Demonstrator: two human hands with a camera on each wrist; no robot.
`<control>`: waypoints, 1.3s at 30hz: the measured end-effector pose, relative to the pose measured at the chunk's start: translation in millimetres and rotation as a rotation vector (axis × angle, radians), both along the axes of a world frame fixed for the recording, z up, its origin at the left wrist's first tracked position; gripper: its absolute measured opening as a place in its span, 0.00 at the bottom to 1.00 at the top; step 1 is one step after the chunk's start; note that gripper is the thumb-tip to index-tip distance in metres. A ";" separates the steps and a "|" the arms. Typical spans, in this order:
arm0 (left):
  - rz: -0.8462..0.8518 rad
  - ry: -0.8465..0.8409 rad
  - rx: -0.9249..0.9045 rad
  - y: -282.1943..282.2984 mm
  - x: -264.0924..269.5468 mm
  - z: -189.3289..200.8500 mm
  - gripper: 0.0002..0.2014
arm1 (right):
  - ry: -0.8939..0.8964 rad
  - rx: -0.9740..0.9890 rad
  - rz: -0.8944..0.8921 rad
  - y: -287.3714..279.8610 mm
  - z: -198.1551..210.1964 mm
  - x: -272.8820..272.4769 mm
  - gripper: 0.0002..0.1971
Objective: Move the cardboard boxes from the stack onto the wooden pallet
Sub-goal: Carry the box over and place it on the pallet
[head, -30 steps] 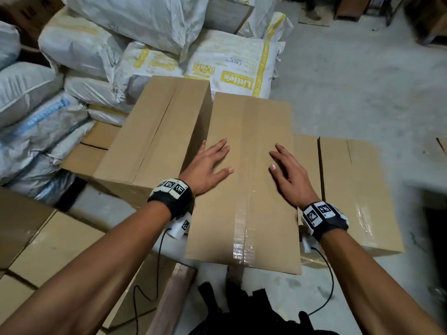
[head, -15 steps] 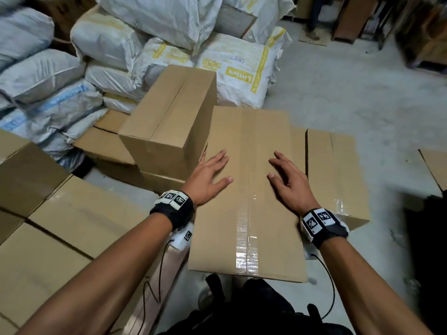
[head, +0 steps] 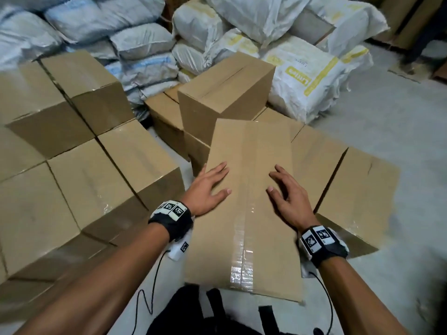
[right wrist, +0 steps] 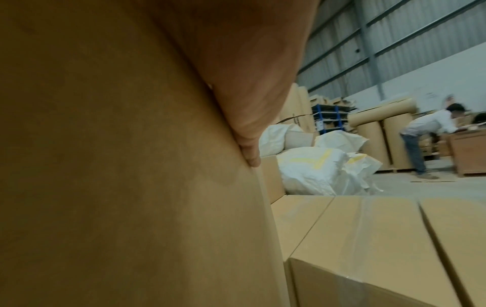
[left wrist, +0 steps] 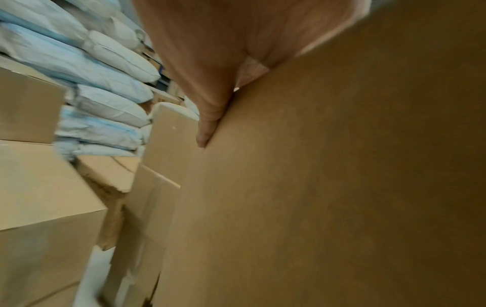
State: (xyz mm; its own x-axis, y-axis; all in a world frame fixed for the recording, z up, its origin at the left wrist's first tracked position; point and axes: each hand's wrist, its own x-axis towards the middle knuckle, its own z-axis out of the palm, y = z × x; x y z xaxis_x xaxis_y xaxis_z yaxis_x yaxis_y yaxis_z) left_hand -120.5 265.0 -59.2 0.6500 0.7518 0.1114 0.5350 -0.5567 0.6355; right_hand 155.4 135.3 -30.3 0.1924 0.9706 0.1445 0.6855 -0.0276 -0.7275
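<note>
A long taped cardboard box (head: 251, 213) lies flat in front of me, on top of lower boxes. My left hand (head: 208, 187) lies flat on its top left side with the fingers spread. My right hand (head: 287, 197) rests on the top right side with its fingers loosely straight. The wrist views show each palm, the left hand (left wrist: 210, 83) and the right hand (right wrist: 244, 93), against the brown cardboard (left wrist: 328, 187). A taller box (head: 225, 97) stands just behind it on the left. No wooden pallet shows under the boxes.
A block of stacked boxes (head: 84, 177) fills the left side. Low boxes (head: 358, 189) lie to the right of the one under my hands. White and blue sacks (head: 302, 76) are piled behind. Bare concrete floor (head: 399, 117) lies to the right. Far off, a person (right wrist: 426, 133) bends over a desk.
The view has risen and swung left, so the stack of boxes on the left now shows. Both hands keep the same flat hold on the box top.
</note>
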 end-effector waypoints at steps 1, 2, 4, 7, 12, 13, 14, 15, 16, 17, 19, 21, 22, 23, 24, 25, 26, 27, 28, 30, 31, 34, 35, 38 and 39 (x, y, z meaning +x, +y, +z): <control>0.046 0.026 -0.021 -14.0 -10.7 -3.3 0.37 | -0.004 -0.020 0.031 -4.1 -1.1 -5.5 0.21; 0.091 0.041 -0.035 -28.4 -23.6 -7.7 0.38 | -0.008 -0.033 0.067 -7.8 -2.5 -13.3 0.21; 0.160 0.029 -0.038 -53.1 -51.2 -10.6 0.38 | 0.003 -0.046 0.144 -10.3 -4.0 -33.1 0.21; 0.274 0.001 -0.014 -85.9 -101.2 -6.9 0.37 | 0.029 -0.082 0.268 -6.2 -1.9 -75.6 0.22; 0.499 0.010 -0.016 -132.1 -195.0 5.8 0.37 | 0.060 -0.072 0.486 14.1 1.1 -166.0 0.24; 0.543 0.008 0.001 -140.3 -213.1 10.1 0.37 | 0.071 -0.054 0.532 19.8 3.4 -185.7 0.24; 0.586 0.003 0.016 -148.3 -231.5 15.3 0.36 | 0.076 -0.038 0.580 25.1 7.3 -206.5 0.24; 0.630 -0.001 0.026 -155.7 -250.1 20.2 0.36 | 0.074 -0.028 0.624 30.8 11.0 -227.9 0.24; 0.670 -0.004 0.030 -163.5 -267.6 26.9 0.36 | 0.069 -0.023 0.667 35.7 14.9 -249.2 0.24; 0.712 -0.002 0.037 -170.4 -285.9 31.0 0.36 | 0.064 -0.021 0.709 40.1 18.9 -270.8 0.24; 0.783 0.006 0.057 -183.1 -321.0 37.7 0.37 | 0.048 -0.014 0.779 47.6 25.7 -313.4 0.25; 0.836 0.003 0.080 -192.1 -356.9 42.4 0.37 | 0.016 -0.006 0.831 52.4 34.2 -355.1 0.26; 0.855 -0.002 0.093 -194.5 -374.3 44.2 0.37 | 0.001 -0.001 0.848 54.7 37.5 -375.1 0.26; 0.872 -0.005 0.106 -195.3 -391.5 45.1 0.38 | -0.006 -0.002 0.860 57.3 40.2 -394.6 0.27; 0.886 -0.007 0.112 -195.7 -407.6 46.6 0.38 | -0.004 -0.006 0.866 59.6 42.5 -413.2 0.27; 0.901 -0.009 0.118 -194.7 -424.2 47.7 0.38 | 0.005 -0.005 0.871 63.2 44.0 -431.3 0.27; 0.913 -0.012 0.126 -193.3 -440.1 49.0 0.38 | 0.015 0.001 0.879 67.1 45.4 -448.8 0.27; 0.924 -0.015 0.135 -191.1 -455.4 49.2 0.38 | 0.024 0.006 0.890 71.2 46.3 -465.4 0.27; 0.936 -0.016 0.143 -189.0 -471.2 50.2 0.37 | 0.024 0.012 0.901 74.8 48.3 -483.3 0.27; 0.960 -0.014 0.138 -186.7 -499.7 52.1 0.37 | 0.010 0.012 0.919 81.1 52.3 -515.7 0.26; 0.970 -0.010 0.138 -185.9 -513.3 52.1 0.37 | 0.005 0.012 0.925 83.8 53.7 -530.0 0.26; 0.981 0.006 0.138 -181.4 -552.0 51.9 0.38 | 0.012 0.037 0.957 95.6 51.4 -570.2 0.26; 0.989 0.009 0.126 -179.1 -565.0 51.8 0.38 | 0.016 0.036 0.964 100.9 50.1 -583.5 0.26; 1.002 0.018 0.112 -170.7 -595.1 50.6 0.36 | 0.022 0.028 0.982 115.0 47.8 -616.4 0.26; 1.002 0.021 0.111 -165.9 -603.7 50.5 0.35 | 0.016 0.021 0.985 120.5 47.7 -626.2 0.26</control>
State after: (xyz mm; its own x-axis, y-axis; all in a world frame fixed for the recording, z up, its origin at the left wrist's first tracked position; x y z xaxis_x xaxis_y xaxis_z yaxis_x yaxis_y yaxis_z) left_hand -724.2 99.1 -8.7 -0.2736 0.9388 0.2094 0.7993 0.1008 0.5924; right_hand -470.7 255.9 17.3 -0.6991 0.6949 0.1684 0.3846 0.5640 -0.7308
